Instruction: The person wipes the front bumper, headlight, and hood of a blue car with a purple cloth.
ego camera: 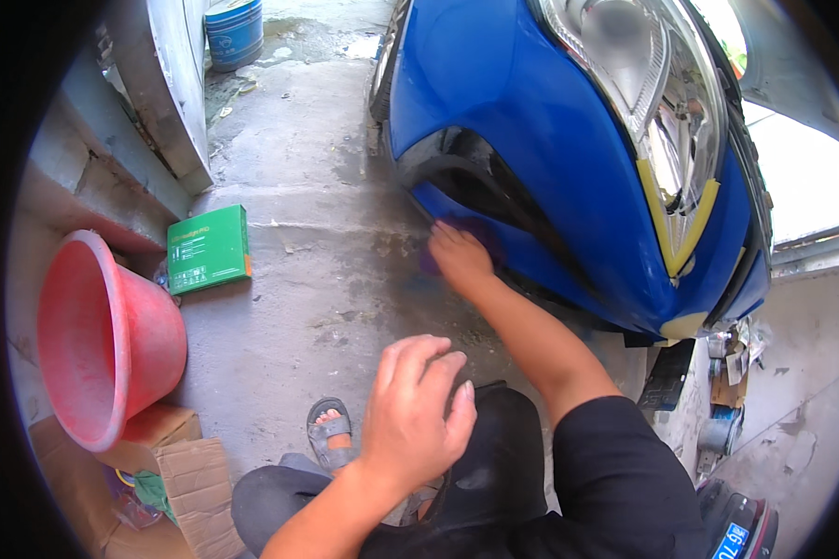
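Low on the blue front bumper of a car [573,175], my right hand [461,255] presses a purple cloth or pad [430,260], only partly visible under the fingers, just below the black fog-lamp recess [461,175]. Raised over my knees, my left hand [416,405] holds nothing, its fingers bent and apart. Yellow masking tape [661,244] edges the lower tip of the clear headlight [643,91]. A pale patch [684,327] shows at the bumper's lower corner.
To the left, a red plastic tub [150,342] lies tilted by an opened cardboard box [199,489]. Behind it a green printed box [210,250] is on the concrete floor. A blue metal drum [234,35] stands farther off. Cans and clutter line the right wall.
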Tool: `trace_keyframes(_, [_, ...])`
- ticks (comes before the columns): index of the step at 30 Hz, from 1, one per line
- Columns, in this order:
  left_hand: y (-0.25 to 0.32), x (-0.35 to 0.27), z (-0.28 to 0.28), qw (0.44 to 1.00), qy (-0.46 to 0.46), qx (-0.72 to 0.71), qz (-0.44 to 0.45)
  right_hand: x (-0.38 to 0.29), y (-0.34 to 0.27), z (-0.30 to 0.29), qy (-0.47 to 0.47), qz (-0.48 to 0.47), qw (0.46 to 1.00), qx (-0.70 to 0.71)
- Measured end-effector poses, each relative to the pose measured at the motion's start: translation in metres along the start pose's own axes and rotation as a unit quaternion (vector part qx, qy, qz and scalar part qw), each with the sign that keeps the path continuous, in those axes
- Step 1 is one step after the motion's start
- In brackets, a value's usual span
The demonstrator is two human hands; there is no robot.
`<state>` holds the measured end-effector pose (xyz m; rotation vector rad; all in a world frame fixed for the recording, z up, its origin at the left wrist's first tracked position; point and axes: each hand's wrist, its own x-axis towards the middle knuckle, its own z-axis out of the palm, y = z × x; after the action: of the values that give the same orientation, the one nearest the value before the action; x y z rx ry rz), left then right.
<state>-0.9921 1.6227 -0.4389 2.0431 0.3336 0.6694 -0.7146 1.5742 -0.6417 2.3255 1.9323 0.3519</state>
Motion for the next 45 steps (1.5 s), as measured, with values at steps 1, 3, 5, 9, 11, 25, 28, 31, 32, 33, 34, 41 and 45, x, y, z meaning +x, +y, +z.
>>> trace_keyframes(1, [0.000, 0.003, 0.000, 1.000, 0.006, 0.006, 0.000, -0.025, 0.011, -0.012, 0.010, -0.009, 1.000, -0.009])
trace_keyframes(3, [-0.002, 0.008, 0.002, 1.000, 0.015, 0.010, -0.002, -0.073, 0.032, -0.041, 0.011, -0.023, 0.999, -0.045])
trace_keyframes(5, [-0.003, 0.011, 0.003, 1.000, 0.018, 0.007, -0.001, -0.109, 0.047, -0.072, 0.011, -0.022, 0.997, -0.076])
trace_keyframes(9, [0.000, 0.014, 0.007, 1.000, 0.018, 0.008, 0.006, -0.163, 0.057, -0.108, 0.009, 0.028, 0.994, -0.101])
trace_keyframes(11, [0.002, 0.015, 0.009, 1.000, 0.017, 0.007, 0.014, -0.192, 0.053, -0.119, -0.002, 0.072, 0.992, -0.106])
trace_keyframes(25, [-0.006, -0.001, 0.107, 0.912, -0.216, -0.302, -0.178, -0.172, -0.043, -0.244, 0.198, 0.434, 0.558, 0.679])
trace_keyframes(28, [-0.008, -0.008, 0.130, 0.707, -0.158, -0.629, -0.281, -0.147, -0.079, -0.243, 0.183, 0.384, 0.435, 0.793])
trace_keyframes(31, [-0.012, -0.008, 0.132, 0.667, -0.143, -0.641, -0.351, -0.147, -0.082, -0.232, 0.194, 0.381, 0.342, 0.836])
trace_keyframes(32, [-0.011, -0.006, 0.131, 0.652, -0.136, -0.645, -0.375, -0.149, -0.077, -0.231, 0.201, 0.391, 0.420, 0.794])
trace_keyframes(33, [-0.010, -0.003, 0.129, 0.665, -0.134, -0.621, -0.392, -0.153, -0.069, -0.230, 0.206, 0.396, 0.492, 0.748])
trace_keyframes(34, [-0.009, 0.000, 0.126, 0.678, -0.132, -0.597, -0.408, -0.157, -0.059, -0.230, 0.211, 0.398, 0.561, 0.695])
trace_keyframes(41, [-0.015, 0.021, 0.098, 0.637, -0.084, -0.638, -0.425, -0.179, -0.036, -0.190, 0.051, 0.495, 0.491, 0.715])
trace_keyframes(45, [-0.007, 0.022, 0.095, 0.641, -0.124, -0.671, -0.352, -0.176, -0.070, -0.187, 0.153, 0.350, 0.375, 0.845])
